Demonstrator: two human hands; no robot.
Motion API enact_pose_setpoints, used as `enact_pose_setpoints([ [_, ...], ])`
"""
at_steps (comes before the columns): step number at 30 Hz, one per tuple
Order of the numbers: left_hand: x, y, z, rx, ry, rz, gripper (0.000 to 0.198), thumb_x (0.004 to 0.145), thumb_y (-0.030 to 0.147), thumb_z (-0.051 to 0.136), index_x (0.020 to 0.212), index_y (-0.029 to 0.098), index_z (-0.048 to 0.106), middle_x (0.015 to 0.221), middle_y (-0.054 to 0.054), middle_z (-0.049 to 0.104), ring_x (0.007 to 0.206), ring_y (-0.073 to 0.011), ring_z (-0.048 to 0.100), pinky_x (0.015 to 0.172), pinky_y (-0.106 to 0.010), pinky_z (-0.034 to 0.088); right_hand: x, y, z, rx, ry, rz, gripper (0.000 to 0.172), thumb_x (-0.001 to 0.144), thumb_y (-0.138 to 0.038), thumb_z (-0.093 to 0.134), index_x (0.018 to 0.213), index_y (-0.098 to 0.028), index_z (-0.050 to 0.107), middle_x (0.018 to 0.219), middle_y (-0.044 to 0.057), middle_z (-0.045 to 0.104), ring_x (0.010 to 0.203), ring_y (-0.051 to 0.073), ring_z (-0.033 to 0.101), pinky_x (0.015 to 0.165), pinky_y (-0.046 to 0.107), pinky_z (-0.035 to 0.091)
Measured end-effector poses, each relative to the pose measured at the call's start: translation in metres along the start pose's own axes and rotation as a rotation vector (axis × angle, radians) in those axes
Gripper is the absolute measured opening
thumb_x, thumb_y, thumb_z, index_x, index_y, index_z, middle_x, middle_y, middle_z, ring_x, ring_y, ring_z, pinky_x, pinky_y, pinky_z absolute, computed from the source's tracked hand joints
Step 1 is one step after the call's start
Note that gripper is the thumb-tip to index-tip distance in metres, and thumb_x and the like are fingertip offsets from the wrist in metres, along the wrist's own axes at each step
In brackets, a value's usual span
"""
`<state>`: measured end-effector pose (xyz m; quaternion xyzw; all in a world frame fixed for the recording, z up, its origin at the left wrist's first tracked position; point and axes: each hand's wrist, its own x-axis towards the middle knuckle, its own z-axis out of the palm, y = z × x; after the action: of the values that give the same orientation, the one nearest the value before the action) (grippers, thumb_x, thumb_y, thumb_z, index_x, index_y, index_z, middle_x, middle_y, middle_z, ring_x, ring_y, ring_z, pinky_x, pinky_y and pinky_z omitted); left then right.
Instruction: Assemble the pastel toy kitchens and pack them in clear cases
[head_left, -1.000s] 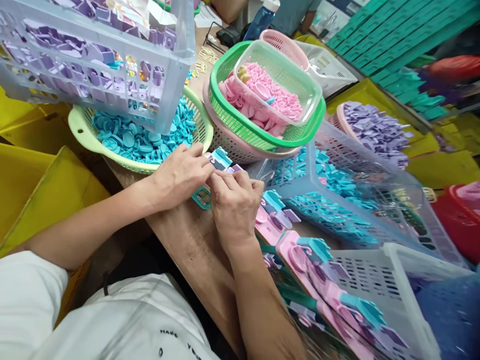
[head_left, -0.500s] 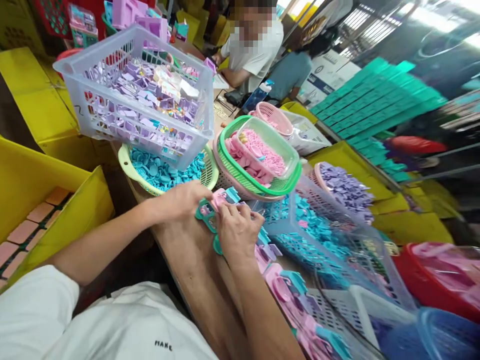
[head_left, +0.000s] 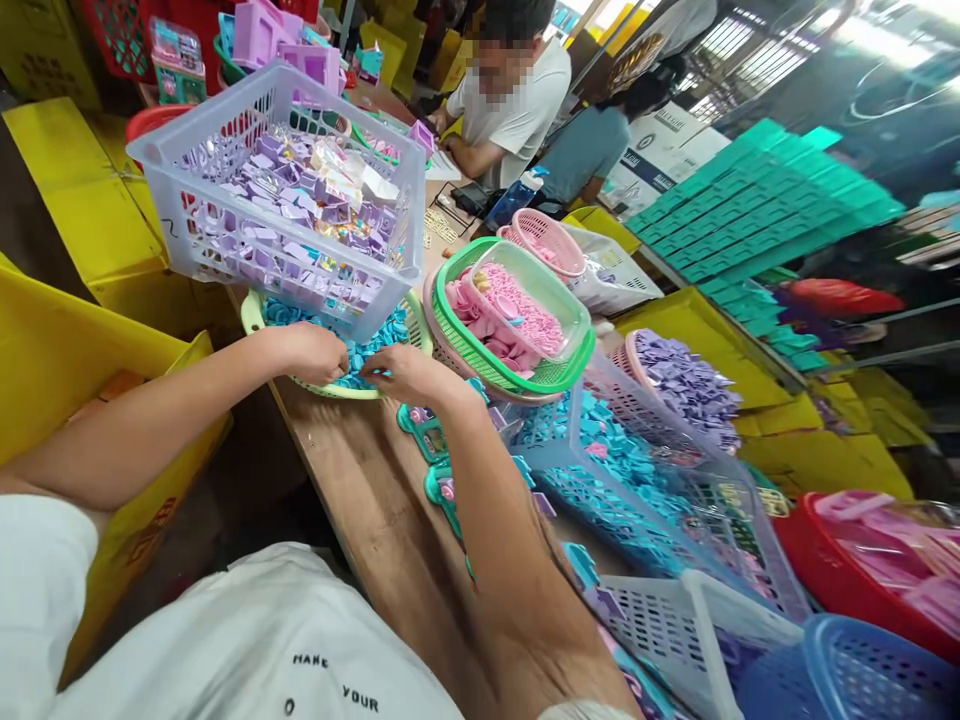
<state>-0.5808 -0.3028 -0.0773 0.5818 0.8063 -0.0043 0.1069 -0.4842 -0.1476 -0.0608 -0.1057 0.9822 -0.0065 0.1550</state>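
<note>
Both hands are at the pale yellow-green basket point(head_left: 251, 315), which is filled with small turquoise plastic pieces point(head_left: 388, 332). Over its near left side, my left hand point(head_left: 313, 352) has its fingers curled in, the tips hidden against the pieces. From the right, my right hand point(head_left: 409, 375) reaches across the rim with thumb and fingers drawn together low over the pieces; what they pinch, if anything, is too small to make out. Just below my right wrist lies a teal toy frame point(head_left: 431, 437) with pink and purple parts, and another teal toy frame point(head_left: 442, 488) is partly behind my forearm.
A clear crate point(head_left: 382, 285) of purple parts overhangs the yellow-green basket. To its right stand a green basket point(head_left: 457, 345) of pink pieces and a crate point(head_left: 577, 470) of blue parts. A yellow box point(head_left: 75, 340) sits on the left. Across the table sits a co-worker point(head_left: 517, 110).
Both hands have left the teal toy frame and moved left and up to the basket of turquoise pieces. The toy frame now lies on the table, with its pink and purple parts showing.
</note>
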Motion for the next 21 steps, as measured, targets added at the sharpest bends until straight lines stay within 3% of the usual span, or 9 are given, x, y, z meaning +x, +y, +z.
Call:
enact_pose_setpoints([
  [2, -0.006, -0.001, -0.004, 0.058, -0.101, -0.059, 0.028, 0.087, 0.019, 0.051, 0.088, 0.022, 0.079, 0.094, -0.008, 0.079, 0.078, -0.0200, 0.068, 0.075, -0.027, 0.046, 0.022, 0.005, -0.003, -0.014, -0.197, -0.088, 0.029, 0.097, -0.018, 0.054, 0.109, -0.028, 0.078, 0.119, 0.001, 0.076, 0.107, 0.014, 0.066, 0.090, 0.021, 0.046],
  [4, -0.012, -0.001, -0.008, 0.055, -0.121, -0.167, 0.029, 0.089, 0.024, 0.049, 0.089, 0.019, 0.078, 0.100, -0.013, 0.078, 0.085, -0.0244, 0.070, 0.079, -0.032, 0.048, 0.035, 0.011, -0.001, -0.080, -0.252, -0.032, 0.024, 0.094, -0.023, 0.060, 0.107, -0.028, 0.079, 0.120, 0.001, 0.075, 0.109, 0.016, 0.067, 0.090, 0.022, 0.048],
  [8, -0.019, -0.002, -0.011, 0.038, -0.072, -0.342, 0.033, 0.092, 0.030, 0.048, 0.088, 0.013, 0.076, 0.105, -0.019, 0.075, 0.094, -0.0302, 0.070, 0.085, -0.038, 0.050, 0.038, 0.028, 0.001, -0.195, -0.148, 0.184, 0.023, 0.090, -0.021, 0.061, 0.103, -0.022, 0.079, 0.123, 0.013, 0.072, 0.113, 0.028, 0.065, 0.090, 0.034, 0.051],
  [12, -0.024, -0.010, -0.005, 0.143, -0.005, -0.295, 0.032, 0.093, 0.031, 0.047, 0.085, 0.016, 0.075, 0.094, -0.014, 0.073, 0.085, -0.0235, 0.068, 0.078, -0.031, 0.049, 0.028, 0.043, -0.007, -0.253, -0.048, 0.276, 0.030, 0.091, -0.013, 0.055, 0.109, -0.019, 0.078, 0.128, 0.018, 0.067, 0.121, 0.031, 0.060, 0.092, 0.039, 0.051],
  [14, -0.027, -0.014, 0.000, 0.177, 0.057, -0.247, 0.032, 0.093, 0.032, 0.049, 0.080, 0.017, 0.074, 0.087, -0.013, 0.070, 0.078, -0.0223, 0.066, 0.074, -0.031, 0.048, 0.022, 0.042, -0.009, -0.211, -0.054, 0.168, 0.028, 0.090, -0.017, 0.060, 0.112, -0.020, 0.077, 0.122, 0.016, 0.070, 0.113, 0.027, 0.064, 0.094, 0.035, 0.050],
  [18, -0.029, -0.012, 0.002, 0.198, 0.114, -0.257, 0.030, 0.091, 0.032, 0.055, 0.072, 0.015, 0.070, 0.087, -0.014, 0.066, 0.078, -0.0249, 0.063, 0.072, -0.034, 0.046, 0.021, 0.029, -0.005, 0.040, -0.092, -0.260, 0.028, 0.098, -0.024, 0.053, 0.117, -0.027, 0.075, 0.122, 0.005, 0.072, 0.117, 0.017, 0.063, 0.107, 0.031, 0.041],
  [21, -0.022, -0.003, 0.002, 0.200, 0.170, -0.185, 0.028, 0.093, 0.028, 0.054, 0.073, 0.015, 0.070, 0.086, -0.013, 0.067, 0.081, -0.0240, 0.061, 0.072, -0.033, 0.044, 0.030, 0.025, 0.002, 0.087, -0.226, -0.359, 0.032, 0.102, -0.026, 0.046, 0.113, -0.030, 0.075, 0.125, 0.002, 0.073, 0.119, 0.016, 0.062, 0.112, 0.035, 0.036],
])
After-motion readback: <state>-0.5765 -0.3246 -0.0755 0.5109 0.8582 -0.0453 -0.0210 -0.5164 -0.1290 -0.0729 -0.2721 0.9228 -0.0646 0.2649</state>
